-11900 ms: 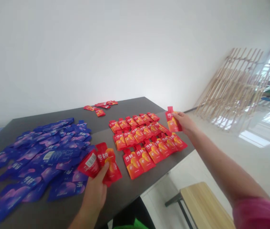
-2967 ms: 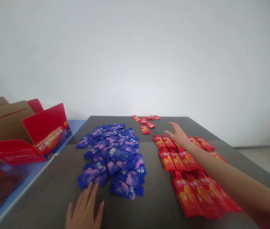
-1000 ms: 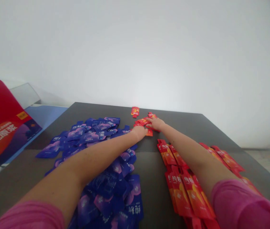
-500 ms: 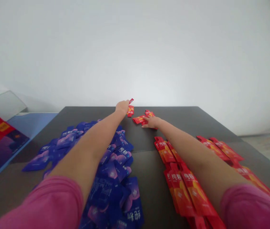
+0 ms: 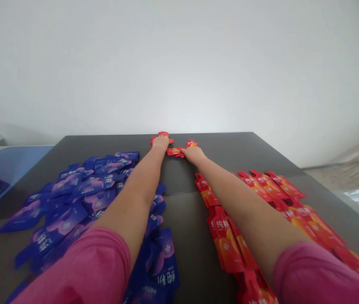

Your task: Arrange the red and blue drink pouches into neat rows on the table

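At the far end of the dark table, my left hand (image 5: 160, 143) is closed on a red packet (image 5: 163, 134) that shows beyond its knuckles. Other red packets peek out around that hand. To its right, my right hand (image 5: 194, 156) has its fingers bent round red packets, one of them a red packet (image 5: 191, 143) jutting out past the hand. The thumb side touches a flat red packet (image 5: 173, 151) lying between the two hands. Most fingertips of both hands are hidden behind the hands themselves.
A loose heap of blue packets (image 5: 67, 223) covers the table's left side. Overlapping rows of red packets (image 5: 227, 245) and more red packets (image 5: 271, 185) lie on the right. The dark table (image 5: 186, 211) ends at a white wall (image 5: 179, 67). A blue surface (image 5: 14, 162) adjoins at left.
My left hand has come down and slightly left with its red packet. My right hand has shifted a little left and curled. The view has turned slightly right.
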Tool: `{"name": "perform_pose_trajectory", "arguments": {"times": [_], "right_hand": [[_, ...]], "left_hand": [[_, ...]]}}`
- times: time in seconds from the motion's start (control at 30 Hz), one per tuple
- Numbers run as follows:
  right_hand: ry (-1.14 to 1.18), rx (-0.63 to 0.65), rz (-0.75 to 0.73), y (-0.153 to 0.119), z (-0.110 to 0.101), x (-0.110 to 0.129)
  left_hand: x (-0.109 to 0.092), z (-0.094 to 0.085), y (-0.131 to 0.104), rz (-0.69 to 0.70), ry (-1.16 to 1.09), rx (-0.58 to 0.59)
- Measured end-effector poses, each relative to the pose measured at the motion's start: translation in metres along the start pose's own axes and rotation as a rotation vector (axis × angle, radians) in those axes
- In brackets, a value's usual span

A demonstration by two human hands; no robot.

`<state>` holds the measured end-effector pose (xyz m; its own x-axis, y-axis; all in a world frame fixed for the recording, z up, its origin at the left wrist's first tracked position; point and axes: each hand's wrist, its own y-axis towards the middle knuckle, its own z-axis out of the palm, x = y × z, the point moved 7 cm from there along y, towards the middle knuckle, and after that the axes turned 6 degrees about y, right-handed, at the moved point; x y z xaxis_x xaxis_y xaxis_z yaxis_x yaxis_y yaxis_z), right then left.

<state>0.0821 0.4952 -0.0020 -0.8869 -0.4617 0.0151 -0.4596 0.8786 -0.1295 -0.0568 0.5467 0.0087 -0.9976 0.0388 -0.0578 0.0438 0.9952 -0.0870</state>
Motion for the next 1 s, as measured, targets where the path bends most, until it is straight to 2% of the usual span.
{"name": "perform_pose_trajectory", "arguments": {"times": [0.2, 0.33, 0.4, 0.53, 0.67, 0.83, 1.0], "right_hand": [[0.080, -0.113, 0.078, -0.009, -0.010, -0.001], [0.149, -0.205, 0.161, -0.014, -0.029, -0.022], [0.177, -0.255, 0.210, -0.018, -0.040, -0.035], [0.208, -0.330, 0.287, -0.029, -0.055, -0.057], [0.341, -0.410, 0.285, -0.042, -0.058, -0.072], [0.590, -0.509, 0.286, -0.056, -0.057, -0.087], [0.642, -0.450, 0.307, -0.054, -0.057, -0.083]], "left_hand": [[0.024, -0.015, -0.023, -0.017, 0.024, -0.099], [0.043, -0.032, -0.025, -0.094, -0.007, -0.179], [0.044, -0.033, -0.020, -0.136, -0.023, -0.193], [0.029, -0.012, -0.007, -0.169, -0.047, -0.136], [0.014, 0.009, 0.007, -0.176, -0.046, -0.063], [0.002, 0.013, 0.013, -0.118, -0.054, 0.013], [-0.014, 0.014, -0.006, -0.002, -0.109, 0.065]]}}
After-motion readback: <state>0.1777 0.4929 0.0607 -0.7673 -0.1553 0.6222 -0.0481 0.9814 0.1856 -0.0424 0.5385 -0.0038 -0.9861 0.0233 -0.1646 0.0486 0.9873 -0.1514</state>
